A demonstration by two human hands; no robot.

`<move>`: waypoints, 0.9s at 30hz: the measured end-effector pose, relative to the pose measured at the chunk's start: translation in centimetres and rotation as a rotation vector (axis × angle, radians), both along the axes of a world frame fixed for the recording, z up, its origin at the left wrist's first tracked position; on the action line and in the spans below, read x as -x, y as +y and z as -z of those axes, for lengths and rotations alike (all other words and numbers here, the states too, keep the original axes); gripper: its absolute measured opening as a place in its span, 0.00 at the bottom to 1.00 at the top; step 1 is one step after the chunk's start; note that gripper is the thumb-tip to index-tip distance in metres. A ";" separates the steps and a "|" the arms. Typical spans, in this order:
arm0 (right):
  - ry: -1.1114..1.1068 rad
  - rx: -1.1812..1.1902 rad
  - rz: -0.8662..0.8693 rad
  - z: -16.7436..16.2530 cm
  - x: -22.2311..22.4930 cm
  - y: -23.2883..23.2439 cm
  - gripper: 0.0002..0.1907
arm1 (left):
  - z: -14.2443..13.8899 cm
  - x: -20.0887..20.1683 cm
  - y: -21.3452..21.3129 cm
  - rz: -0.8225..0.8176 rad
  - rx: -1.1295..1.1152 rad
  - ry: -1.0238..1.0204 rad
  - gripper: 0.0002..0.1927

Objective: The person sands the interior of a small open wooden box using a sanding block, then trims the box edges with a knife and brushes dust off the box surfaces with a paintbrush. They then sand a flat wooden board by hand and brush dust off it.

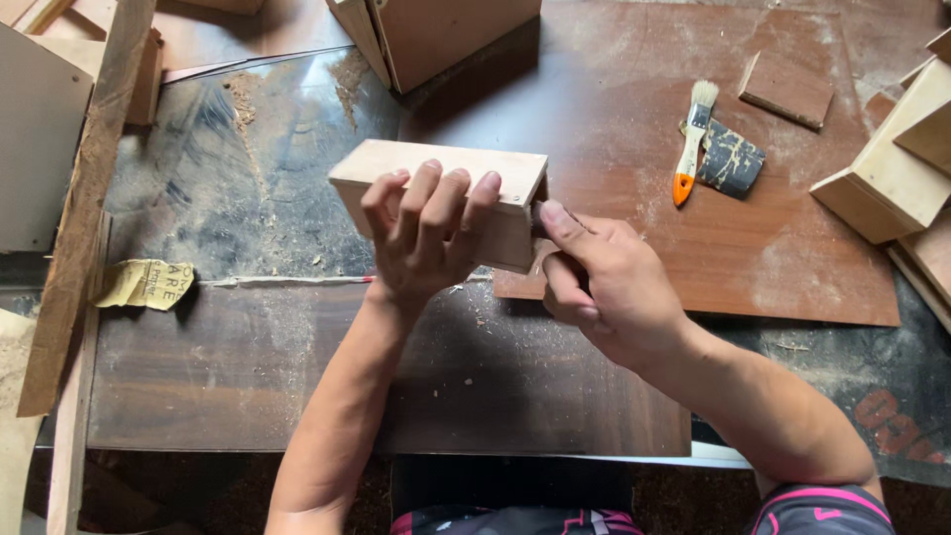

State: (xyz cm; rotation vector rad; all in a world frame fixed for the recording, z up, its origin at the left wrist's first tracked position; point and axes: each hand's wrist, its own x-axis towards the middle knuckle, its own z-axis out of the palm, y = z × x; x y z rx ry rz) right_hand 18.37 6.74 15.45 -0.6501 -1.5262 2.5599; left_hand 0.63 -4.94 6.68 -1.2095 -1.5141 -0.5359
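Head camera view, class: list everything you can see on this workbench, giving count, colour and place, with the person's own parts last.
Wooden box: one, pale wood, centre, held on its side.
Paintbrush: one, cream bristles, pale handle with orange tip, upper right on the brown board.
Sandpaper piece: one, dark with pale smears, beside the brush.
Brown board: one, reddish brown, dusty, right half of the bench.
Small flat panel: one, brown, upper right.
Pale boxes: several, stacked at the right edge; another at top centre.
Plank: one, rough brown, leaning along the left.
Crumpled paper: one, yellowish, left.
Sawdust: scattered, tan, upper left.
Left hand: grip over the box's near face.
Right hand: at the box's right end, pressing something too hidden to identify.
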 end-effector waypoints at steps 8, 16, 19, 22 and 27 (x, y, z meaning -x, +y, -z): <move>0.165 -1.143 -0.287 2.2 0.3 0.2 0.21 | -1.9 1.6 -1.0 0.275 0.063 -0.323 0.34; 0.477 -1.817 -0.516 1.7 1.5 3.6 0.10 | -3.5 2.8 -1.8 0.519 0.156 -0.346 0.47; 0.392 -2.099 -0.562 0.6 0.9 4.6 0.07 | -3.6 2.6 -1.9 0.568 0.190 -0.334 0.48; 0.386 -2.222 -0.475 -0.5 0.0 5.4 0.08 | -3.6 2.0 -1.7 0.611 0.257 -0.332 0.45; 0.312 -2.284 -0.322 0.7 0.7 4.3 0.11 | -3.2 2.4 -1.7 0.505 0.245 -0.347 0.48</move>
